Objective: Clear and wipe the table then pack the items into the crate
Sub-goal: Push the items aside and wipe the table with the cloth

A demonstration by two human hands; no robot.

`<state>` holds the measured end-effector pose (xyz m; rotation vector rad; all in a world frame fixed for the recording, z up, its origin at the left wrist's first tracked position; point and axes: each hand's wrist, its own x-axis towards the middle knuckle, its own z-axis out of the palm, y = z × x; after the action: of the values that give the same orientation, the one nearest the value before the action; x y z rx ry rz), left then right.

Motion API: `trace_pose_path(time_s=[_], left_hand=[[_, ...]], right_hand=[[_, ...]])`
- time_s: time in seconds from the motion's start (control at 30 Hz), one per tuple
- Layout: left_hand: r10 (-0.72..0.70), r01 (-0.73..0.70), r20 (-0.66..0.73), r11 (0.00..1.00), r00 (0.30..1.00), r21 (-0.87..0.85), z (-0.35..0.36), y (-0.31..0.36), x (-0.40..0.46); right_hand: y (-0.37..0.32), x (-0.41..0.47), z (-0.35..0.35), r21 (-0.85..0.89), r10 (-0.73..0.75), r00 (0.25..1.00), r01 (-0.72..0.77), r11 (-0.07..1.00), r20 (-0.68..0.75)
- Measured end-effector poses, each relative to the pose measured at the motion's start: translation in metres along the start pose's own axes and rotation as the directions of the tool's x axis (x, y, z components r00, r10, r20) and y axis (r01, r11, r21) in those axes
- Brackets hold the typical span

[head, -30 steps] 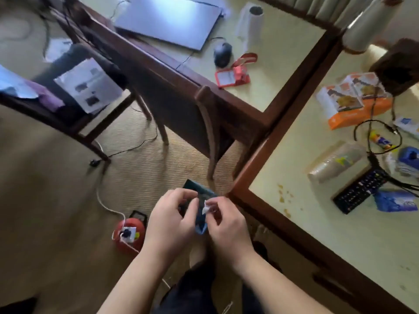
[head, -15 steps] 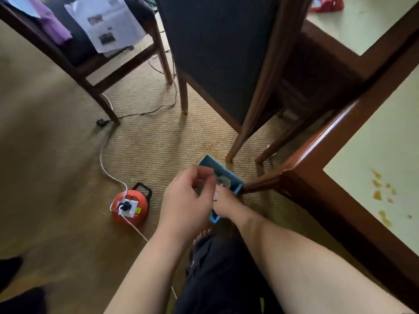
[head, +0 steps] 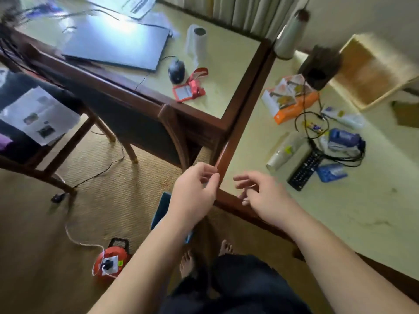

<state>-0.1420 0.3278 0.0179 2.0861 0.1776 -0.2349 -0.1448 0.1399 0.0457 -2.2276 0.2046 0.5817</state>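
My left hand [head: 195, 192] is closed just off the table's near corner, thumb and fingertips pinched together. A blue wipes pack [head: 162, 208] shows behind its wrist, apparently in its grip. My right hand [head: 260, 192] hovers open over the wooden table edge [head: 229, 141], fingers spread and holding nothing. On the pale tabletop lie an orange box [head: 290, 103], a sleeve of plastic cups [head: 284, 151], a black remote [head: 306, 169], a blue packet [head: 332, 173], a blue-and-white pouch [head: 344, 139] and a looped black cable [head: 311, 124]. A wooden crate [head: 374, 71] sits at the far right.
A second table carries a laptop [head: 118, 44], a mouse [head: 176, 69], a paper roll [head: 196, 44] and a red badge holder [head: 188, 91]. A chair [head: 167, 132] is tucked under it. An orange cable reel [head: 111, 261] and cords lie on the carpet by my bare feet.
My head has lifted from the floor to the tables. Both hands have risen and separated; my right hand has let go of the pack and opened, while the left stays closed.
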Motion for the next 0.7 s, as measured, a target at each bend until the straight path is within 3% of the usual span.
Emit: trace_pose_path(time_s=[0.07, 0.17, 0.37, 0.7], left_hand=[[0.052, -0.054, 0.048, 0.997, 0.997, 0.05, 0.013, 0.027, 0.017], [0.107, -0.127, 0.126, 0.978, 0.986, 0.163, 0.047, 0.055, 0.04], [0.032, -0.162, 0.313, 0.901, 0.949, 0.402, 0.132, 0.078, 0.081], [-0.131, -0.039, 0.252, 0.819, 0.959, 0.573, 0.22, 0.092, 0.127]], right_hand=[[0.015, 0.002, -0.033, -0.04, 0.0, 0.986, -0.007, 0.999, -0.165], [0.051, 0.007, -0.073, -0.141, 0.047, 0.953, -0.092, 0.986, -0.3], [0.121, 0.03, -0.117, -0.115, 0.294, 0.89, -0.352, 0.929, -0.349], [0.156, 0.097, -0.122, -0.144, 0.402, 0.85, -0.47, 0.871, -0.341]])
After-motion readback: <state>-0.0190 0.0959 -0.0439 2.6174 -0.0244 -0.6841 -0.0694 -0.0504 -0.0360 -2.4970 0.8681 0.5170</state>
